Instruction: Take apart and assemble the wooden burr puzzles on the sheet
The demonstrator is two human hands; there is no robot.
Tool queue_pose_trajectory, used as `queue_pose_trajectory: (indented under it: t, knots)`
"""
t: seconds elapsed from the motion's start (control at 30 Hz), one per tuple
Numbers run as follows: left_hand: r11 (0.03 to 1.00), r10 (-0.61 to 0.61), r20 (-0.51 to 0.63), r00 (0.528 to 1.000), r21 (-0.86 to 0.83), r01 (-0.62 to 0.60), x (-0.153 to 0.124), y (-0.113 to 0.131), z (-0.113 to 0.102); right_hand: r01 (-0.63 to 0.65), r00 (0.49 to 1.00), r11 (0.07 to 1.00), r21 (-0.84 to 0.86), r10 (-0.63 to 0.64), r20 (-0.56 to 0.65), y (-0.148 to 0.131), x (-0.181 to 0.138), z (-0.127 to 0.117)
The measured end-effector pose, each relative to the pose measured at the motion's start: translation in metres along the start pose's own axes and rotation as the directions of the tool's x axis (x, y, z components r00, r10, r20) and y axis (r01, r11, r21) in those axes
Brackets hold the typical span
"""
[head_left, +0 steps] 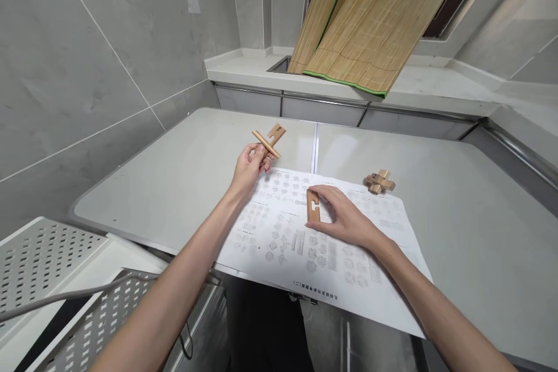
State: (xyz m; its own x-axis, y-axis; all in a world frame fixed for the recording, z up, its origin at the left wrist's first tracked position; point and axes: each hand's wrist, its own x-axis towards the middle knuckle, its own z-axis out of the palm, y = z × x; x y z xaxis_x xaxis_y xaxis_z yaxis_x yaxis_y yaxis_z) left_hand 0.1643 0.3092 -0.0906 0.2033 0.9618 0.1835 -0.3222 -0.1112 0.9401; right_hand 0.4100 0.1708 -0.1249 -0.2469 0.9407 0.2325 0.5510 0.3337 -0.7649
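Observation:
My left hand [250, 167] is raised a little over the table and closed on two crossed wooden puzzle pieces [269, 140], which stick out above its fingers. My right hand [342, 216] rests on a printed instruction sheet [305, 244] and pinches a single notched wooden piece [313, 207] that lies flat on the paper. An assembled wooden burr puzzle [379, 181] sits on the table beyond the sheet's far right corner, away from both hands.
The grey table [183, 180] has a seam down its middle and a rounded near-left corner. A rolled bamboo mat [366, 29] leans on the ledge behind. A white perforated metal panel [39, 256] lies at the lower left, with a grey cable.

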Motion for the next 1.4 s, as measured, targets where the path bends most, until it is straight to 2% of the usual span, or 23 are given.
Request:
queue_pose_trajectory:
  t: [0.17,0.37,0.5,0.57,0.63,0.7,0.8,0.9,1.03,1.2,1.3,1.4]
  knots:
    - [0.997,-0.014,0.074,0.997,0.076,0.009,-0.006,-0.020,0.013,-0.005,0.999,0.998,-0.055,0.002,-0.054,-0.005,0.002,0.002]
    - [0.976,-0.009,0.224,0.975,0.213,-0.040,-0.018,-0.030,0.032,0.054,0.973,0.998,-0.031,-0.060,-0.223,-0.007,0.003,0.001]
    - [0.918,-0.028,0.299,0.954,0.385,-0.093,-0.028,-0.027,0.034,0.113,0.904,0.991,-0.079,-0.135,-0.406,-0.012,0.003,-0.001]
    - [0.872,-0.021,0.337,0.941,0.467,-0.148,-0.032,-0.025,0.033,0.106,0.860,0.991,-0.085,-0.134,-0.492,-0.014,0.004,-0.003]
    - [0.831,-0.008,0.371,0.929,0.518,-0.200,-0.034,-0.024,0.034,0.088,0.819,0.996,-0.026,-0.087,-0.567,-0.014,0.006,-0.004]
    - [0.806,-0.005,0.393,0.920,0.546,-0.228,-0.036,-0.023,0.034,0.067,0.796,0.989,0.134,0.028,-0.604,-0.010,0.008,-0.005]
    - [0.788,-0.008,0.407,0.913,0.564,-0.245,-0.036,-0.021,0.035,0.039,0.782,0.888,0.458,0.258,-0.567,-0.001,0.010,-0.009]
    - [0.795,-0.012,0.415,0.910,0.555,-0.243,-0.037,-0.021,0.035,0.064,0.756,0.744,0.665,0.399,-0.519,0.009,0.011,-0.016]
    - [0.839,-0.042,0.424,0.905,0.507,-0.199,-0.036,-0.022,0.035,0.143,0.792,0.557,0.818,0.431,-0.432,0.017,0.011,-0.025]
    - [0.904,-0.130,0.442,0.888,0.420,-0.077,-0.033,-0.025,0.034,0.124,0.860,0.439,0.890,0.400,-0.317,0.020,0.012,-0.025]
    - [0.929,-0.193,0.467,0.863,0.371,0.007,-0.032,-0.023,0.034,0.124,0.856,0.327,0.937,0.443,-0.267,0.018,0.013,-0.025]
    - [0.941,-0.221,0.514,0.829,0.335,0.043,-0.030,-0.020,0.033,0.115,0.841,0.237,0.965,0.494,-0.222,0.013,0.013,-0.026]
